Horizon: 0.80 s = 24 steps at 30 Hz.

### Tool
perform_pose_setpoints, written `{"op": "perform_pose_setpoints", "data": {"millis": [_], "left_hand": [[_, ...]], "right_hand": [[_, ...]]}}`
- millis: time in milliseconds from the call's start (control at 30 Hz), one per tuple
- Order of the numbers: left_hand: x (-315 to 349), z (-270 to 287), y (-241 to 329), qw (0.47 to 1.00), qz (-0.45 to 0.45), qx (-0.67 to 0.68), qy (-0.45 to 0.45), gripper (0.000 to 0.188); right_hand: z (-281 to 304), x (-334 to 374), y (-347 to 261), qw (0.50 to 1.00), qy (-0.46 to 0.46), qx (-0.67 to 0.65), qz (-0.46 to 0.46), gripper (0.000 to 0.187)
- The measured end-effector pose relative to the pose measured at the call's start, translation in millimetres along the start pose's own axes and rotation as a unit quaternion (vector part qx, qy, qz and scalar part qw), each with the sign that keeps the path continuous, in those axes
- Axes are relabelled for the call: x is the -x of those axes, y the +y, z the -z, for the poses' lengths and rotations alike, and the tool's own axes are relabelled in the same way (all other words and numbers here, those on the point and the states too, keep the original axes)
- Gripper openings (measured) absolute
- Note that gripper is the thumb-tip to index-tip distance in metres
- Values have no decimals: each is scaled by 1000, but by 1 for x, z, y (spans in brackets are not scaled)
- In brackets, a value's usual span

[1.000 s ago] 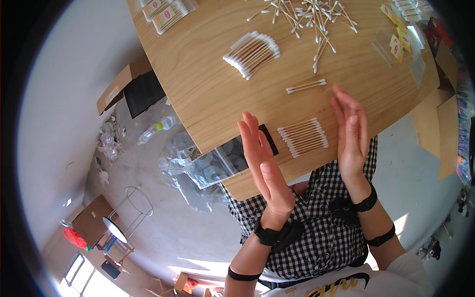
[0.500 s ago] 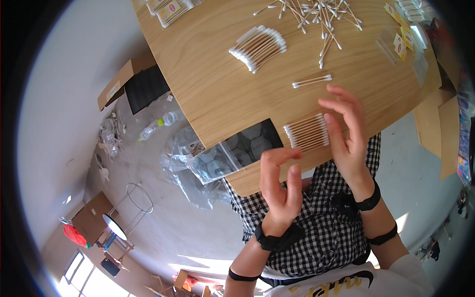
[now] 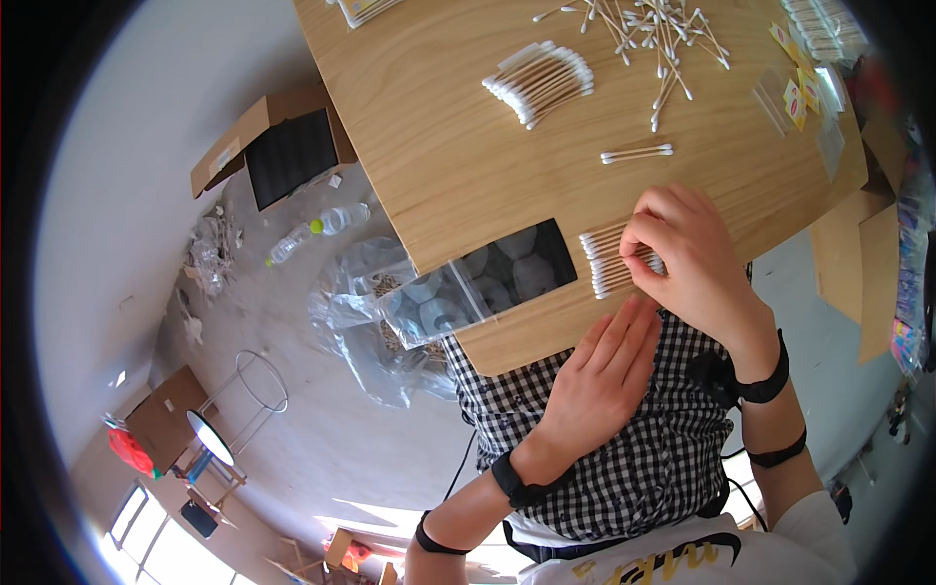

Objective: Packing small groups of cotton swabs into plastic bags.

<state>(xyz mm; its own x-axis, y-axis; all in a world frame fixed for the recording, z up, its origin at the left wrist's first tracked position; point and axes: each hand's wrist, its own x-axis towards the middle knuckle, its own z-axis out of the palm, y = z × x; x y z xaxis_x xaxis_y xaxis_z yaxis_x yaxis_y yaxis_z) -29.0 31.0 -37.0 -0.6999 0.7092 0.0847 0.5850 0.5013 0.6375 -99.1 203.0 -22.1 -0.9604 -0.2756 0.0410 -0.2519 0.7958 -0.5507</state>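
A neat row of cotton swabs (image 3: 603,261) lies side by side near the table's front edge, its right part hidden under my right hand (image 3: 694,258). The fingers of that hand are curled into a pinch over the swabs, and what is between the fingertips is hidden. My left hand (image 3: 606,378) is at the table's near edge, just below the row, its fingers stretched out side by side and nothing seen in it. A little farther off lie a couple of separate cotton swabs (image 3: 637,154).
A fanned stack of swabs (image 3: 541,83) and a scattered heap of swabs (image 3: 663,39) lie farther back on the table (image 3: 439,146). A dark-lined clear bag (image 3: 526,263) overhangs the left edge. Yellow cards (image 3: 795,103) and clear sleeves are at right; a cardboard box (image 3: 848,263) stands beyond.
My right hand has come down over the swab row and its fingers have curled in. The left hand has moved right and straightened its fingers. The whole view has shifted slightly.
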Motion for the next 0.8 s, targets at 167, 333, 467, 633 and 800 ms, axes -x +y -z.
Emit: {"op": "perform_pose_setpoints", "data": {"millis": [167, 333, 467, 633, 800], "left_hand": [[-2, -4, -4, 1000, 10, 13, 9, 52], [-2, -3, -4, 1000, 14, 18, 4, 52], [-2, -1, -3, 1000, 19, 20, 1, 52], [-7, 9, -2, 1000, 14, 21, 17, 43], [-42, 44, -14, 994, 35, -10, 103, 31]], "right_hand": [[3, -6, 0, 999, -30, 10, 6, 21], [13, -7, -1, 999, 9, 12, 46, 20], [22, 8, 4, 988, -3, -153, -37, 14], [25, 24, 1, 890, 16, -420, -178, 23], [36, 37, 9, 814, -20, -544, -204, 34]]}}
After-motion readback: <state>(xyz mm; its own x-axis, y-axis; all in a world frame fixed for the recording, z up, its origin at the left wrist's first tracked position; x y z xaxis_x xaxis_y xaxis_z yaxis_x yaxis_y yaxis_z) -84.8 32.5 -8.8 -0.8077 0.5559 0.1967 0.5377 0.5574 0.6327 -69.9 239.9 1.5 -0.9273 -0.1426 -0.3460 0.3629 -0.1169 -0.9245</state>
